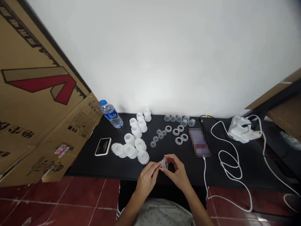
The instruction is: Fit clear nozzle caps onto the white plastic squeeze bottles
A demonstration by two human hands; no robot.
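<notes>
My left hand [147, 176] and my right hand [178, 172] meet over the near edge of the black table [244, 163]. Together they pinch a small clear plastic cap [164, 163] between the fingertips. Just beyond the hands lie several white plastic funnel-shaped parts [135, 141], several small clear valves [158, 137], flat translucent rings [178, 134] and a row of clear cups [180, 119] near the wall.
A water bottle [110, 114] lies at the table's back left, beside a leaning cardboard box [35, 103]. A small white-edged device [103, 146], a phone [199, 142] with a white cable [225, 169], and a white charger unit [242, 128] also sit on the table. Red floor tiles lie below.
</notes>
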